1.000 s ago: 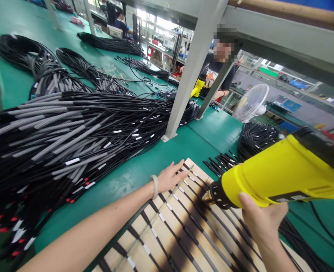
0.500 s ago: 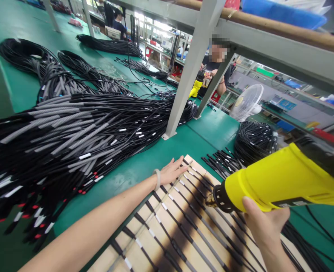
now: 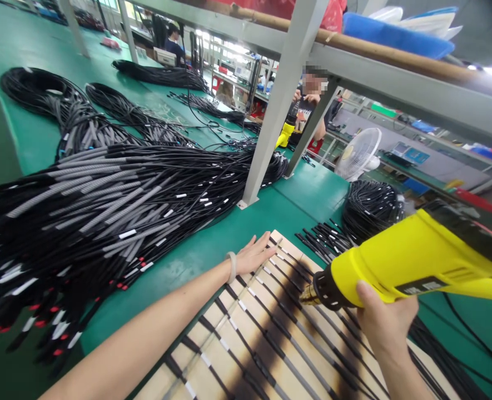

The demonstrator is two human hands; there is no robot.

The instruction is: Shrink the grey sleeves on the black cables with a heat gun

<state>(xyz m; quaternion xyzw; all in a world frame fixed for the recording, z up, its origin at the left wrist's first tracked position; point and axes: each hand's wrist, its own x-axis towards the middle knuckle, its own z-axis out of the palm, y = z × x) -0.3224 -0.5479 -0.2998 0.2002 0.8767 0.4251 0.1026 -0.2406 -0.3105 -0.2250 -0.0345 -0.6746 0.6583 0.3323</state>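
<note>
My right hand (image 3: 389, 322) is wrapped round a yellow heat gun (image 3: 387, 261). Its metal nozzle (image 3: 309, 294) points left, over black cables (image 3: 289, 297) lying side by side on a wooden board (image 3: 199, 383). Dark scorched bands cross the board beneath the cables. White labels mark many of them near their left ends, where a thin rod (image 3: 218, 322) runs across. At the board's far left edge, my left hand (image 3: 256, 255) lies flat with its fingers stretched out over the cable ends. A pale band (image 3: 231, 266) circles that wrist.
A large bundle of black and grey cables (image 3: 116, 194) fills the green table's left side. A metal post (image 3: 266, 122) rises ahead, carrying a shelf with a blue bin (image 3: 396, 34). Coiled cables (image 3: 371, 208) and a white fan (image 3: 360, 153) are at right. A person (image 3: 312, 105) stands beyond.
The heat gun's nozzle has shifted very slightly left. My left hand stays in about the same place. The view has tilted up a little, and the person beyond has raised their hands.
</note>
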